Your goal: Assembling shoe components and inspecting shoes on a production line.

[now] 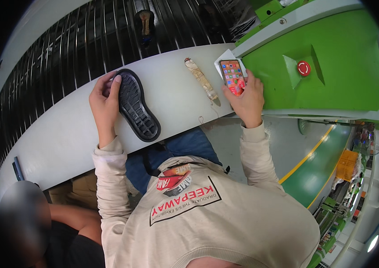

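The left of two fisheye cameras side by side on my head looks steeply down over my shirt (261, 210) at my hands (105, 106) and the tabletop (169, 80) between them, near enough to take in both sleeves (110, 178). Its wide, bent field reaches metal bars (104, 40) beyond my hands and floor (283, 140) to their right.

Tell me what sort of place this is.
Probably a factory floor, perhaps for footwear: the left hand holds a black shoe sole, metal bars line the white worktable, and a green machine carries a red button.
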### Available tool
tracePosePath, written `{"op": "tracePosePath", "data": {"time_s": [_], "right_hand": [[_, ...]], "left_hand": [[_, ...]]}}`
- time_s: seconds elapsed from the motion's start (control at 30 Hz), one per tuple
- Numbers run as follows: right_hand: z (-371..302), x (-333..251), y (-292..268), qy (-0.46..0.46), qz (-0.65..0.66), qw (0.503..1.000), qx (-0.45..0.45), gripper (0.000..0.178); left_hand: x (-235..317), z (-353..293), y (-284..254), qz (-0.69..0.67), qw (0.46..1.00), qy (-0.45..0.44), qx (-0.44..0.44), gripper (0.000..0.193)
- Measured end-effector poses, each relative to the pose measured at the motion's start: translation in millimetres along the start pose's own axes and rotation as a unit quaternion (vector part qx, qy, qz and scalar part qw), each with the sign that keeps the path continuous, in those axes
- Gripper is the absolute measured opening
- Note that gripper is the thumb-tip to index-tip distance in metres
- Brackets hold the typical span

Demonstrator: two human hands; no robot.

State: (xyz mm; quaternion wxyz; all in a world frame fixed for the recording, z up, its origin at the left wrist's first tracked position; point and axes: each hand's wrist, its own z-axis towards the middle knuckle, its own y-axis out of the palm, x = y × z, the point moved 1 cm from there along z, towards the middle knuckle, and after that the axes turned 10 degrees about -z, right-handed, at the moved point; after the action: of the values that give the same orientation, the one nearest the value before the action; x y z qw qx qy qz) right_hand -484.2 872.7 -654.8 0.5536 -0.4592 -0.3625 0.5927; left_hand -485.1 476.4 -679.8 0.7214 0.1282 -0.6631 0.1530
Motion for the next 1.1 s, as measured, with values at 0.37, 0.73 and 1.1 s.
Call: {"op": "tracePosePath", "data": {"time_s": [0.37,0.73,1.1], "right_hand": [[71,-50,-21,-0.113,0.116,0.985,0.059,0.088],[270,-77,148,0.028,-0.132,0.967,-0.214,0.097],[230,-74,41,0.099,0.630,0.725,-0.259,0.052]], "left_hand": [[0,3,8,-0.002,1.000,0.009,0.000,0.028],[-11,2,7,-0.022,1.000,-0.006,0.014,0.027],[-6,1,4,-0.015,1.000,0.009,0.000,0.034]]}}
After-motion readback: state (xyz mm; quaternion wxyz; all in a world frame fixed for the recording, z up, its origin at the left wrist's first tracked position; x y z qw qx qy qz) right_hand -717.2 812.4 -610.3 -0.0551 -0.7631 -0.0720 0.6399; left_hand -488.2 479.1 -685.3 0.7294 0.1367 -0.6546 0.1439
